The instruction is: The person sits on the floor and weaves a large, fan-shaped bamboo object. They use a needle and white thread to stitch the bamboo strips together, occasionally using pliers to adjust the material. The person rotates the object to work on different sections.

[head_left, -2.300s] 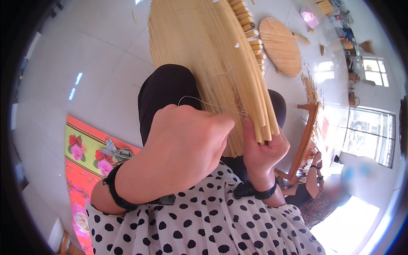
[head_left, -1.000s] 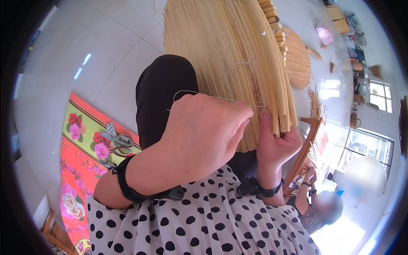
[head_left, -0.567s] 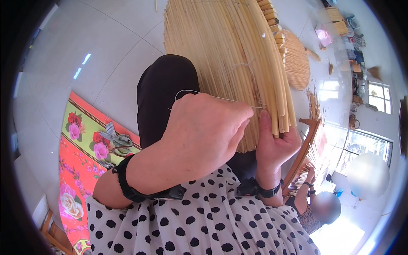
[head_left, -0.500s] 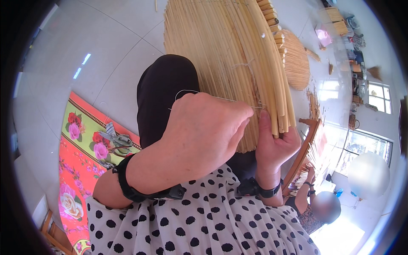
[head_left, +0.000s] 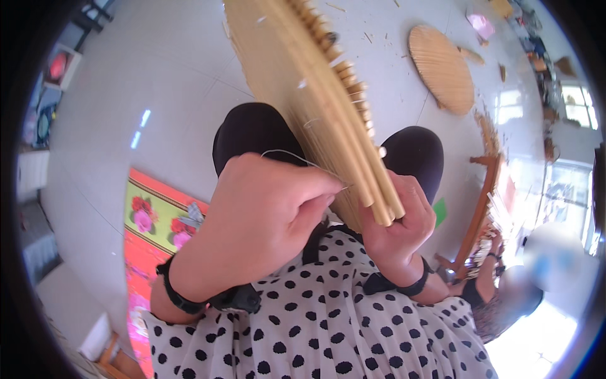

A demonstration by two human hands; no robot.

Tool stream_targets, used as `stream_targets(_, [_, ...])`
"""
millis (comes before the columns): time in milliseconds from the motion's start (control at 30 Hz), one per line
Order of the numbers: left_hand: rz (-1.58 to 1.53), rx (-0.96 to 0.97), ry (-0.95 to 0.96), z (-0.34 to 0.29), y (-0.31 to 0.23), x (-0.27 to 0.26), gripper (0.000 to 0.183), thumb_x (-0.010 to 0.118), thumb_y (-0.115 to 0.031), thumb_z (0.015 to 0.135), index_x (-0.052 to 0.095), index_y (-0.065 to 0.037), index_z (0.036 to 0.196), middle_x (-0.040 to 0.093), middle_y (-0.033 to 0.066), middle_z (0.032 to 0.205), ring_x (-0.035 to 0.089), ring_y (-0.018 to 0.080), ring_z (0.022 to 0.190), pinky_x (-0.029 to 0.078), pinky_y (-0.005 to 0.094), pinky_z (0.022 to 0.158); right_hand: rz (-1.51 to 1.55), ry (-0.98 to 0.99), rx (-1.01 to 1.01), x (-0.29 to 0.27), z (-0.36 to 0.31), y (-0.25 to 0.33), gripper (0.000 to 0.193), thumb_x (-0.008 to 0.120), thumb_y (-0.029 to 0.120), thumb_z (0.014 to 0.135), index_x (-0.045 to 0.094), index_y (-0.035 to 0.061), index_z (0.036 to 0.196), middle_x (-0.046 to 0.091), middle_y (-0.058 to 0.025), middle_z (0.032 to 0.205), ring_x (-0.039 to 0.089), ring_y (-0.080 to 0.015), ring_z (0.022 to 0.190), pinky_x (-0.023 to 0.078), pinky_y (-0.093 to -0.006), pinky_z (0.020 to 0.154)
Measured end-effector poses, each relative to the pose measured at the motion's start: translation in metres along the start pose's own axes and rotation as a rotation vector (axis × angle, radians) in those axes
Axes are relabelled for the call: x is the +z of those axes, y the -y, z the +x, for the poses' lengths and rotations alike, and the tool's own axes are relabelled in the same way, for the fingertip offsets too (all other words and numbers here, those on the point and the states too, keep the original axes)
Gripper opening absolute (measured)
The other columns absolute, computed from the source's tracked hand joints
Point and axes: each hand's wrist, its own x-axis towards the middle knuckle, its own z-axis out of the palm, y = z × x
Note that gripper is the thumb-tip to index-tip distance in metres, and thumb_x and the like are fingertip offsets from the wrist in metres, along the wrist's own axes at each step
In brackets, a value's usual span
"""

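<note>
A thick panel of straw-coloured stalks [head_left: 271, 63], stitched side by side, stands tilted between my knees with its edge toward me. My right hand [head_left: 407, 221] is closed around the near ends of several round stalks. Left of it, my left hand [head_left: 265, 215] is in a pinch, its fingertips against the panel's side. A thin pale thread [head_left: 290, 153] loops over the left hand and runs to those fingertips. A fine tip shows there, too small to tell if it is a needle. Small white knots dot the panel's edge.
A round stalk mat [head_left: 442, 69] lies on the tiled floor at the far right, with stalk scraps around it. A flowered cloth [head_left: 151, 218] lies at my left. On the right a wooden frame [head_left: 476, 215] stands by another person, whose arm [head_left: 489, 262] shows.
The panel has tipped from showing its broad face to showing its edge, and its far end swung left. My right knee came into view. Both hands stay at the near end.
</note>
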Motion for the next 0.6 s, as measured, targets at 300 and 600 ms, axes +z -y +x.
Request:
stream_targets(300, [-0.085, -0.278, 0.032, -0.024, -0.001, -0.019, 0.017, 0.068, 0.003, 0.082, 0.074, -0.002, 0.097, 0.072, 0.0098, 0.074, 0.064, 0.0165, 0.056, 0.046, 0.0251, 0.052, 0.279, 0.169, -0.136, 0.004, -0.005, -0.005, 0.048, 0.076, 0.017, 0.069, 0.066, -0.0082, 0.109, 0.065, -0.0169, 0.093, 0.065, -0.0236, 0.067, 0.054, -0.0282, 0.063])
stream_targets(600, [0.146, -0.234, 0.095, -0.022, -0.001, -0.044, 0.013, 0.072, 0.0, 0.079, 0.075, -0.002, 0.091, 0.069, 0.0094, 0.069, 0.064, 0.0211, 0.054, 0.046, 0.0269, 0.051, 0.887, 0.459, -0.031, 0.015, -0.011, -0.037, 0.071, 0.073, 0.038, 0.086, 0.054, -0.0088, 0.136, 0.055, -0.022, 0.116, 0.06, -0.0271, 0.094, 0.053, -0.0343, 0.08])
